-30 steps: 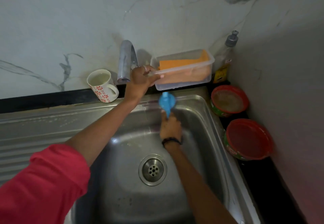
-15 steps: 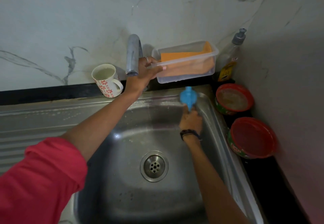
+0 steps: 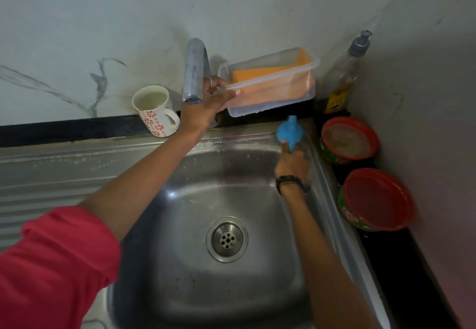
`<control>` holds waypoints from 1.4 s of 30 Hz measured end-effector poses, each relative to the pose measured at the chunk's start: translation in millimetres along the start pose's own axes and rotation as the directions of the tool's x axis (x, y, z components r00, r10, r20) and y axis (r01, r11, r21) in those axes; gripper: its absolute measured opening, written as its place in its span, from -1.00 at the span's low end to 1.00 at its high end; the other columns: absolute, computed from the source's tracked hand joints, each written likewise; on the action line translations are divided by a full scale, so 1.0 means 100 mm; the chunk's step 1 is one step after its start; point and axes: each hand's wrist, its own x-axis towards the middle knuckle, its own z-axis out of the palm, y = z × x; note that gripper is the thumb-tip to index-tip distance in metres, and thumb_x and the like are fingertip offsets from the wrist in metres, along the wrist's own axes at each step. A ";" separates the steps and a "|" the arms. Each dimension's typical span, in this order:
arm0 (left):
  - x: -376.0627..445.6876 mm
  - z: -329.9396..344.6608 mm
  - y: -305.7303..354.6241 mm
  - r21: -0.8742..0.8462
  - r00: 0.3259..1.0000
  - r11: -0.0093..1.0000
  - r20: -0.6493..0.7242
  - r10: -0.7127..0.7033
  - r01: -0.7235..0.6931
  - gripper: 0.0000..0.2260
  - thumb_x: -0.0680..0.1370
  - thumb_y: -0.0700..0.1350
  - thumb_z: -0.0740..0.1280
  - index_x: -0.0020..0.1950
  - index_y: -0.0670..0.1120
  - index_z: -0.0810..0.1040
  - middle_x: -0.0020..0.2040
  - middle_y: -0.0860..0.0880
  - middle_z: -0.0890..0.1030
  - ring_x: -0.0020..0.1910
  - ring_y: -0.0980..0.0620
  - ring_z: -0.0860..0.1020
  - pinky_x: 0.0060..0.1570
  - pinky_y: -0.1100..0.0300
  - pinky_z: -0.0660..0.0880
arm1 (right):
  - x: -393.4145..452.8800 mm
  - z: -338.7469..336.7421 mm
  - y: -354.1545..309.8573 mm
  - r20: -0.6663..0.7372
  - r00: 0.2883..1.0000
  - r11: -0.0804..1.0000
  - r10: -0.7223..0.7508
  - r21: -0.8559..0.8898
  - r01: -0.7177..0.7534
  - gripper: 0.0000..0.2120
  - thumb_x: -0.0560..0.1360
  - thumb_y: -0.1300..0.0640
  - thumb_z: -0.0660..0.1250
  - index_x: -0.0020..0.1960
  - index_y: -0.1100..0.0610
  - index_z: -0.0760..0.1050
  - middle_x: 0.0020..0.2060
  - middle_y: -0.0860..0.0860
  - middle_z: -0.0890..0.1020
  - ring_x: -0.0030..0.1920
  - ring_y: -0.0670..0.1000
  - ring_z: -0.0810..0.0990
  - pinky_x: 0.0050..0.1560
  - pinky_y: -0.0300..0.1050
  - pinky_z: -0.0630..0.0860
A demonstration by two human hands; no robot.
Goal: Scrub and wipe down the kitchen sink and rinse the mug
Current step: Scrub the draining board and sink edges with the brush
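Note:
A steel sink (image 3: 180, 290) with a round drain (image 3: 227, 239) fills the middle. My right hand (image 3: 292, 163) grips a blue scrubber (image 3: 289, 133), whose head lies against the sink's far right corner rim. My left hand (image 3: 203, 107) holds the left end of a clear plastic tub (image 3: 273, 96), lifted off the counter beside the tap (image 3: 195, 71); an orange cloth (image 3: 260, 73) lies inside it. A white mug (image 3: 155, 111) with red flowers stands on the back ledge left of the tap, with liquid in it.
Two red-rimmed tubs, the farther tub (image 3: 349, 139) and the nearer tub (image 3: 376, 200), sit on the dark counter right of the sink. A pump bottle (image 3: 346, 76) stands in the back corner. The ribbed drainboard (image 3: 51, 174) stretches left. Marble wall behind.
My right hand has slid the blue scrubber rightward along the sink's back rim, from under the tub to the far right corner. My left hand keeps holding the tub up.

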 end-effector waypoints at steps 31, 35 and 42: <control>-0.01 0.50 0.01 0.106 0.997 0.994 -0.061 0.047 -0.040 -0.90 0.38 -0.12 0.49 -0.15 -0.07 0.65 -0.25 0.01 0.61 -0.25 0.09 0.57 -0.07 0.02 0.59 | 0.10 -0.11 0.24 0.036 0.984 0.984 -0.172 -0.042 0.173 -0.53 0.60 -0.15 0.02 0.27 0.16 0.43 0.01 0.25 0.59 0.03 0.25 0.57 -0.06 -0.01 0.45; 0.01 0.48 0.01 0.160 0.995 0.986 -0.070 0.067 -0.055 -0.85 0.39 -0.13 0.48 -0.07 -0.12 0.64 -0.26 0.05 0.60 -0.30 0.17 0.54 -0.14 0.15 0.57 | -0.05 -0.17 0.38 0.021 0.973 0.968 -0.230 -0.101 0.231 -0.58 0.62 -0.07 0.02 0.28 0.19 0.38 -0.05 0.27 0.60 -0.04 0.26 0.58 -0.12 0.02 0.46; 0.00 0.39 -0.17 0.240 0.999 0.970 -0.028 0.035 -0.027 -0.92 0.40 -0.14 0.47 -0.15 -0.07 0.61 -0.43 0.23 0.56 -0.41 0.32 0.50 -0.31 0.40 0.45 | 0.01 -0.23 0.29 0.041 0.966 0.955 -0.253 -0.149 0.257 -0.57 0.63 -0.05 0.00 0.30 0.23 0.36 0.01 0.26 0.59 0.02 0.23 0.56 -0.08 -0.02 0.45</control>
